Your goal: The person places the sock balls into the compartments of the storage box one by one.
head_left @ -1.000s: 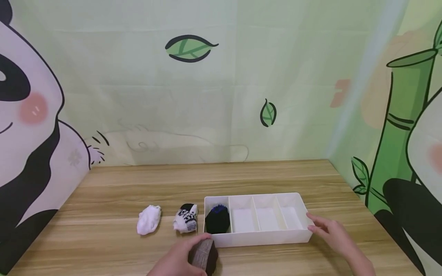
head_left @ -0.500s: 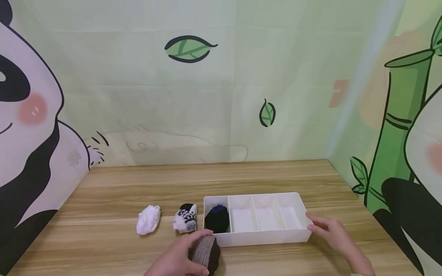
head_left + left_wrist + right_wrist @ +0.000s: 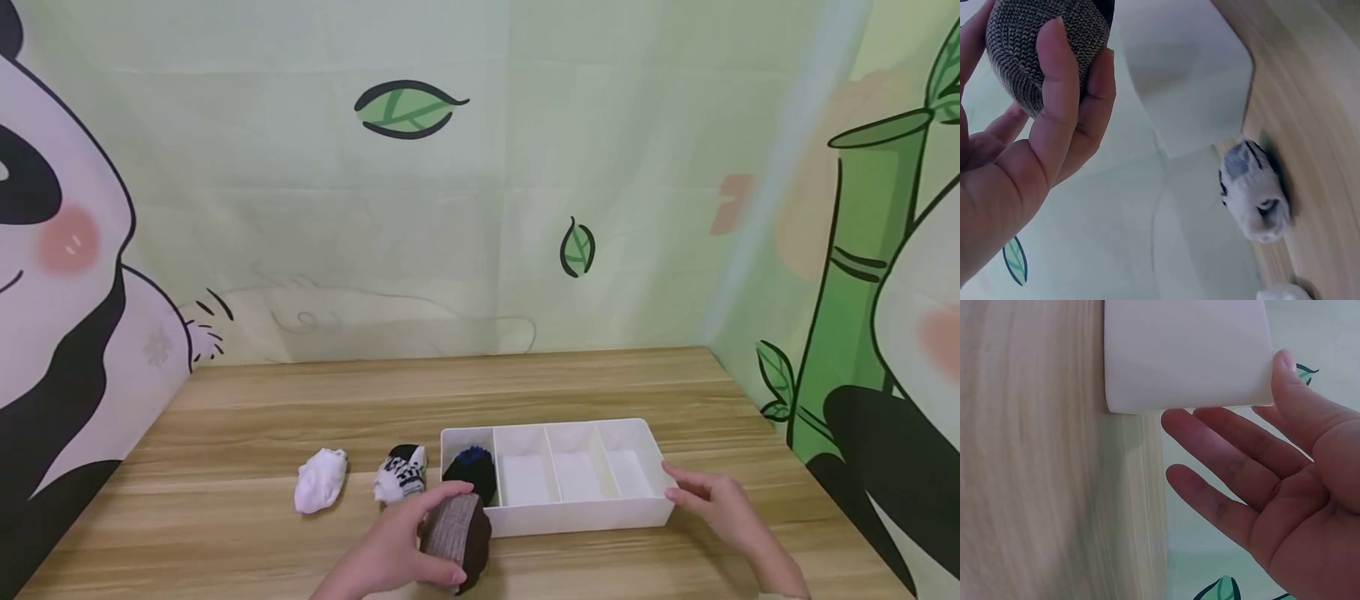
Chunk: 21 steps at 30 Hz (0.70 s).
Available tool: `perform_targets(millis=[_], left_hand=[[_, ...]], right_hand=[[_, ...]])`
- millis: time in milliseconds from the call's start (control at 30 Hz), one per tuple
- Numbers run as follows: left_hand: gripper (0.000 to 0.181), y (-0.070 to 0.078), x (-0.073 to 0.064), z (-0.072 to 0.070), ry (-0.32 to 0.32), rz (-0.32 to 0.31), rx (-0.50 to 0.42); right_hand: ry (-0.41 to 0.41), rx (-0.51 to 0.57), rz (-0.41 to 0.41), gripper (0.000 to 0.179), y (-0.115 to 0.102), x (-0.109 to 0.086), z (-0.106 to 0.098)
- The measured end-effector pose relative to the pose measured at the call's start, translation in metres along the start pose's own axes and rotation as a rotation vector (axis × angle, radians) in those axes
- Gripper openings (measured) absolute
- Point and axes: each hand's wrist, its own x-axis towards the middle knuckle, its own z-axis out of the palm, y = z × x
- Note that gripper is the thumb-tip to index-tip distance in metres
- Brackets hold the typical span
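My left hand [image 3: 393,542] grips a rolled brown sock [image 3: 450,537] with a ribbed grey-brown band, raised at the box's near left corner. The left wrist view shows fingers curled round this sock [image 3: 1016,47]. A white box [image 3: 577,518] with a row of compartments stands on the table; a black rolled sock [image 3: 474,473] with blue on top lies in its leftmost one. My right hand [image 3: 723,508] touches the box's right end; in the right wrist view its nearly straight fingers [image 3: 1229,456] lie against the end wall [image 3: 1188,356], the thumb near the rim.
Left of the box lies a black-and-white patterned rolled sock [image 3: 400,475], and farther left a white one [image 3: 320,481]. All stand on a wood-grain table [image 3: 315,400] backed by a panda-and-bamboo printed cloth [image 3: 450,208].
My left hand has lifted the brown sock up and a little to the right, nearer the box's leftmost compartment. The right hand stays at the box's end.
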Motion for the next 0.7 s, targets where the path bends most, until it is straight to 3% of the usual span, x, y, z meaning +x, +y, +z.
perform_targets(millis=[200, 433, 600, 700], left_hand=[[0.074, 0.006, 0.015, 0.002, 0.078, 0.078, 0.030], [0.075, 0.013, 0.030, 0.002, 0.115, -0.004, -0.039], [0.075, 0.015, 0.039, 0.003, 0.134, -0.027, -0.042], [0.075, 0.017, 0.045, 0.003, 0.125, -0.043, -0.088]], right_hand=[[0.026, -0.003, -0.008, 0.036, 0.000, 0.000, 0.001], [0.028, 0.018, -0.009, 0.038, 0.002, 0.000, 0.003], [0.024, 0.021, -0.009, 0.038, 0.002, 0.000, 0.003], [0.035, 0.012, -0.018, 0.038, 0.002, 0.000, 0.003]])
